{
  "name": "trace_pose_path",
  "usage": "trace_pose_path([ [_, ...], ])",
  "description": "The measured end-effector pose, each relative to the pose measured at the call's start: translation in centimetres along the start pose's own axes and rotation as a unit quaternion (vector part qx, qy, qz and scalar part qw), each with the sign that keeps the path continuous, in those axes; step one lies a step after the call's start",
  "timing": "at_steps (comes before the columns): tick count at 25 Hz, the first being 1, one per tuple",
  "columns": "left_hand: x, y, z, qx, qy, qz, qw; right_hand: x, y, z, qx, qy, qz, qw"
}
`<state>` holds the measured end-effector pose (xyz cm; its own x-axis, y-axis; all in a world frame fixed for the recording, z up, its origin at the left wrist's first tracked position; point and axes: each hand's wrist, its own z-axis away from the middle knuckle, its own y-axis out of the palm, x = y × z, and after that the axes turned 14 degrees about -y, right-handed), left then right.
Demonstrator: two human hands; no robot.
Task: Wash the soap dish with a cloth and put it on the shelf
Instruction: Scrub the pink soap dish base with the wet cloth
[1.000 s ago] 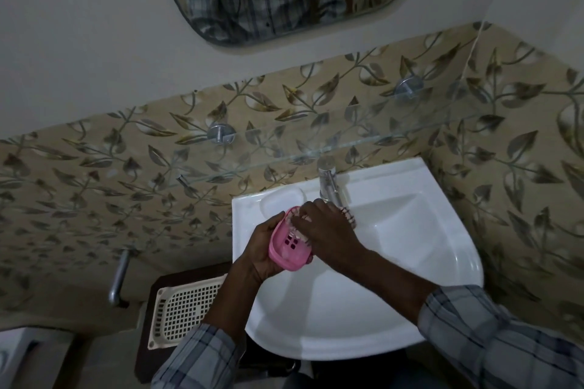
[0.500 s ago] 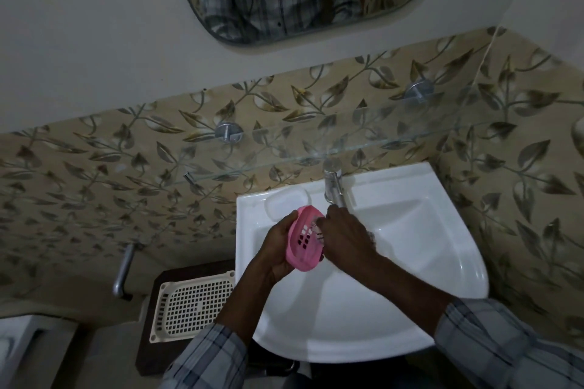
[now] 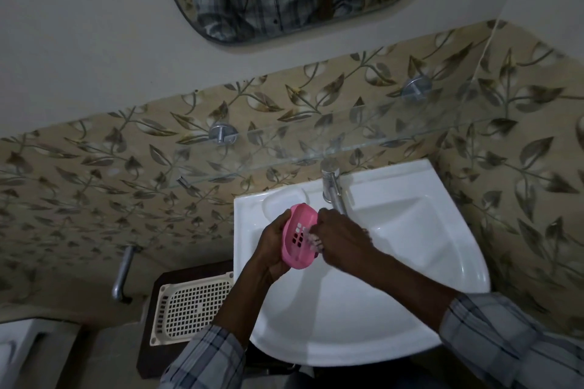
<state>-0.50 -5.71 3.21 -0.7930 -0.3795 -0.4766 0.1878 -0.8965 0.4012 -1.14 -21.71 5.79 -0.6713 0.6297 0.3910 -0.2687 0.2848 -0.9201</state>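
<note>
Left grip cupping soap dish, over sink

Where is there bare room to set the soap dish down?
The glass shelf is bare between its two brackets. The recess in the sink left of the tap is bare too. Below the tap it is crowded: left hand, right hand, soap dish, cloth.

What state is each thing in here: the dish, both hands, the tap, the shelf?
soap dish: tilted, held over the basin
left hand: grips the soap dish
right hand: presses the cloth into it
cloth: bunched, mostly hidden
tap: flow cannot be told
glass shelf: fixed above the basin
</note>
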Motion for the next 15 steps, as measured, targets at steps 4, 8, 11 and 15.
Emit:
trace_pose_path([
  [4,0.0,0.2,-0.4,0.015,0.059,0.061,0.996,0.5,-0.6,-0.3,-0.042,0.1,-0.204,0.973],
  [8,-0.6,0.6,-0.6,0.052,0.079,0.078,0.992,0.2,-0.9,-1.1,-0.199,0.142,-0.298,0.923],
  [11,-0.4,0.4,-0.7,0.052,0.016,0.069,0.996,-0.6,0.8,0.4,-0.142,-0.19,0.053,0.97],
  [15,0.4,0.5,-0.8,0.023,-0.004,0.071,0.997,-3.8,0.1,0.4,-0.113,-0.188,0.133,0.967],
])
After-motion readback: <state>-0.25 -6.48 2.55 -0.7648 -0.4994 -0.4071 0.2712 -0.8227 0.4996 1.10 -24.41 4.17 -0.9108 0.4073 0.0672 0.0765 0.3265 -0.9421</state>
